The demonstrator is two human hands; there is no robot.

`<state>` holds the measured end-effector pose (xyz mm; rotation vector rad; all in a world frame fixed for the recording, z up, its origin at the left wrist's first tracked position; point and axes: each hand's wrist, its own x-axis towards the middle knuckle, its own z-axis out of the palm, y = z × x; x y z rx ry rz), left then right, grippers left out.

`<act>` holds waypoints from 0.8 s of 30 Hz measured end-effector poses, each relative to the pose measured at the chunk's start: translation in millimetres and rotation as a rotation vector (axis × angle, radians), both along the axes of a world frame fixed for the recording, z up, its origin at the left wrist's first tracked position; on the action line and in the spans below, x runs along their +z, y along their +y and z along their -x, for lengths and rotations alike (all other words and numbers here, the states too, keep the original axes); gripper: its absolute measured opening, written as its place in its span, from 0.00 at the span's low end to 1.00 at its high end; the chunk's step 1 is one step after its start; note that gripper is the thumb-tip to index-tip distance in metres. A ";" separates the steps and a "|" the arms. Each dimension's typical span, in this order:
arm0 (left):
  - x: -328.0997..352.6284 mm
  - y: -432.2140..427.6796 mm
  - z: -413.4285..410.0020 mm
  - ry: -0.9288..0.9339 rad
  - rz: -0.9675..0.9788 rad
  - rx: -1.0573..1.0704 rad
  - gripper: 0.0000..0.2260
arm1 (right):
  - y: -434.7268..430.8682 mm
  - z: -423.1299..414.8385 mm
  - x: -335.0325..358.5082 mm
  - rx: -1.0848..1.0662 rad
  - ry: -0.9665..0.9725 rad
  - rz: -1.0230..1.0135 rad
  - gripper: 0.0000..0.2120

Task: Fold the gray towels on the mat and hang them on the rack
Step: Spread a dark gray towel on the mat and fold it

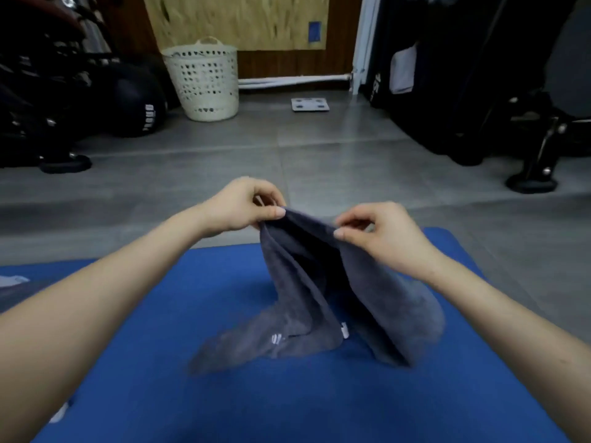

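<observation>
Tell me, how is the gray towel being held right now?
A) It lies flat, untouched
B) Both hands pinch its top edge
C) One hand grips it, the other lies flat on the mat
B: the left hand and right hand each pinch the towel's raised top edge, its lower end on the mat.

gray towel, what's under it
The blue mat lies under the gray towel, whose top edge the left hand and right hand pinch. Anything beneath its lower folds is hidden.

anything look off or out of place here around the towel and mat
Nothing looks spilled or damaged. The gray towel is just bunched, not folded: the left hand and right hand pinch its top edge, and its lower end trails unevenly on the blue mat.
</observation>
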<state>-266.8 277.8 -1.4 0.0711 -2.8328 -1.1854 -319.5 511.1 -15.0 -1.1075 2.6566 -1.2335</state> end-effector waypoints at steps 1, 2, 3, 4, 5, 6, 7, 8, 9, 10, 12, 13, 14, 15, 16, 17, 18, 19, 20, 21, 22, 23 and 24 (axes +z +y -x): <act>-21.2 9.8 3.7 -0.055 0.028 -0.021 0.03 | 16.9 1.4 -20.0 -0.005 -0.051 -0.045 0.03; -42.1 18.4 7.1 -0.103 0.067 -0.041 0.03 | 35.1 3.6 -42.0 -0.050 -0.095 -0.068 0.04; -61.8 26.4 9.9 -0.140 0.116 -0.056 0.04 | 54.3 6.9 -65.1 -0.134 -0.132 -0.080 0.04; -80.0 33.2 12.3 -0.167 0.167 -0.065 0.06 | 74.5 11.2 -88.9 -0.248 -0.161 -0.092 0.04; -96.2 39.2 13.8 -0.189 0.211 -0.071 0.07 | 94.6 15.0 -112.2 -0.369 -0.184 -0.118 0.04; -109.9 45.0 14.5 -0.209 0.244 -0.077 0.07 | 114.1 18.8 -134.8 -0.477 -0.209 -0.166 0.05; -122.1 50.5 15.8 -0.226 0.274 -0.087 0.05 | 132.0 21.0 -155.6 -0.557 -0.234 -0.236 0.06; -133.1 55.8 17.1 -0.241 0.304 -0.100 0.03 | 147.6 22.3 -174.7 -0.603 -0.263 -0.314 0.08; -142.8 60.7 18.5 -0.253 0.332 -0.114 0.02 | 160.4 22.7 -191.8 -0.619 -0.287 -0.387 0.10; -151.2 64.9 20.1 -0.260 0.353 -0.130 0.04 | 170.0 23.2 -207.7 -0.617 -0.311 -0.447 0.12; -164.2 70.6 23.1 -0.254 0.361 -0.160 0.09 | 181.4 24.0 -234.2 -0.591 -0.338 -0.544 0.17; -169.5 72.5 24.6 -0.249 0.350 -0.168 0.09 | 184.4 25.6 -245.8 -0.582 -0.336 -0.580 0.19; -173.9 74.2 25.8 -0.245 0.339 -0.168 0.08 | 186.9 28.4 -256.2 -0.580 -0.337 -0.605 0.21; -177.9 75.8 27.1 -0.238 0.332 -0.162 0.06 | 188.1 32.1 -264.2 -0.589 -0.340 -0.618 0.23; -181.4 76.7 28.7 -0.230 0.324 -0.154 0.05 | 188.1 36.5 -271.1 -0.604 -0.351 -0.624 0.25; -184.3 77.3 30.6 -0.220 0.311 -0.141 0.06 | 186.9 41.3 -276.2 -0.626 -0.373 -0.615 0.27; -186.7 77.7 32.7 -0.208 0.294 -0.126 0.06 | 184.6 46.0 -279.1 -0.656 -0.414 -0.580 0.29; -188.8 78.1 35.0 -0.199 0.279 -0.109 0.07 | 182.0 50.6 -281.6 -0.691 -0.459 -0.529 0.31; -190.2 78.9 37.2 -0.195 0.269 -0.095 0.08 | 179.1 54.1 -283.8 -0.727 -0.484 -0.481 0.31; -191.3 79.6 39.1 -0.198 0.265 -0.084 0.08 | 176.4 56.7 -285.4 -0.758 -0.478 -0.447 0.30; -191.7 80.8 41.1 -0.203 0.263 -0.076 0.08 | 174.5 58.0 -284.8 -0.789 -0.452 -0.419 0.27; -191.6 81.8 43.4 -0.206 0.261 -0.067 0.08 | 173.0 58.8 -281.6 -0.816 -0.419 -0.381 0.24; -190.2 82.2 45.8 -0.203 0.256 -0.054 0.08 | 172.1 59.0 -275.7 -0.832 -0.395 -0.333 0.20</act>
